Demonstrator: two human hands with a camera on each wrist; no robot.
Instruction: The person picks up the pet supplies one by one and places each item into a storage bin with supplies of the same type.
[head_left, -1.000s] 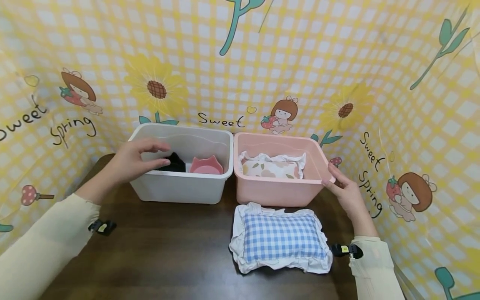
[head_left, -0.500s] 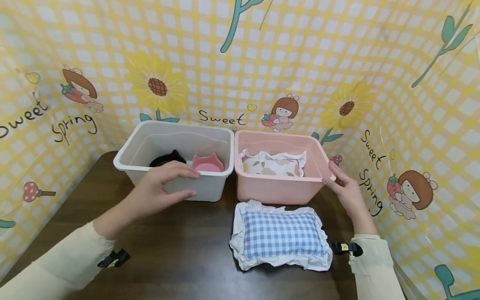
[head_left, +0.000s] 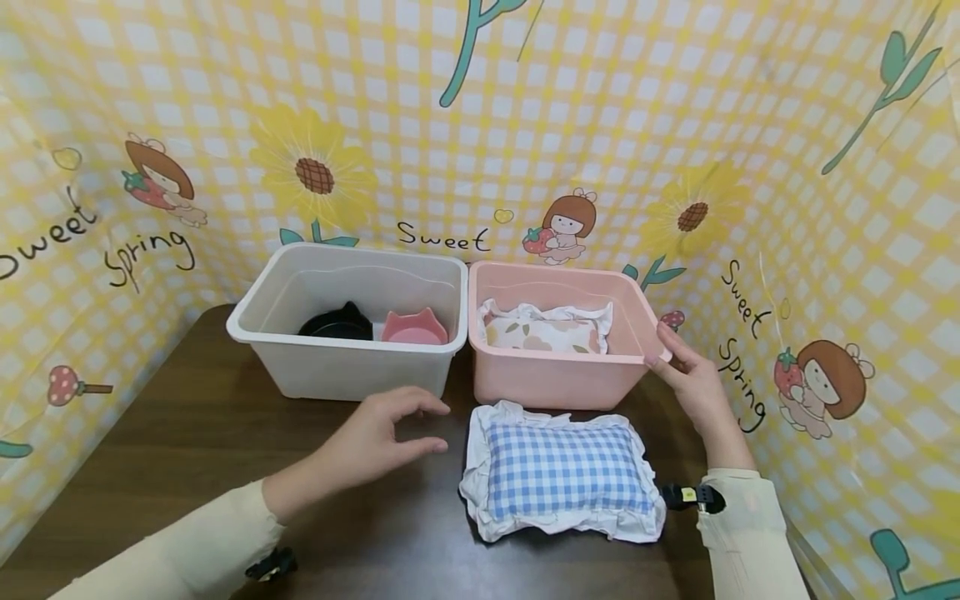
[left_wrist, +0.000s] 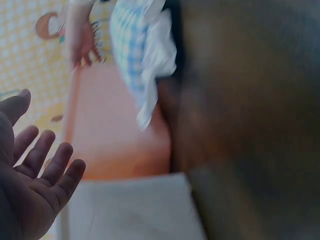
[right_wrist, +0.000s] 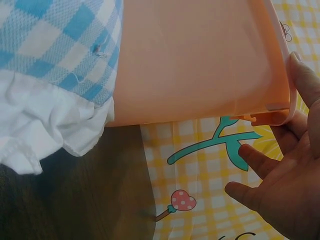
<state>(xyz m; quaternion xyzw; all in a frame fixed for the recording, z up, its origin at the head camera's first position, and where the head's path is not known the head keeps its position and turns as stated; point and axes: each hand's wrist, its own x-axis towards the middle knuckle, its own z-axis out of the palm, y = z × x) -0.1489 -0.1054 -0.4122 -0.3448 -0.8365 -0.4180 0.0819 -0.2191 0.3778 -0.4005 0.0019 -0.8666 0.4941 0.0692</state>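
My left hand (head_left: 378, 437) hovers over the table in front of the white bin, thumb and fingers parted, holding nothing. Just to its right lies a blue-and-white checked pillow (head_left: 570, 471) with white ruffled edges. At the right corner of the pink bin (head_left: 555, 383), my right hand (head_left: 693, 387) pinches the rim between thumb and fingers; the right wrist view shows the thumb (right_wrist: 302, 75) on the rim and other fingers spread beneath. Inside the pink bin rests a floral ruffled pillow (head_left: 543, 333). The white bin (head_left: 345, 371) contains a black cat-eared bowl (head_left: 337, 323) and a pink cat-eared bowl (head_left: 415, 327).
Both bins stand side by side at the back of a dark wooden table (head_left: 187, 450). A yellow checked cloth (head_left: 465, 158) with printed flowers and figures hangs behind and along both sides.
My left hand has left the white bin, moving right and toward me to beside the checked pillow. The white bin's left end came into view. My right hand stays on the pink bin.
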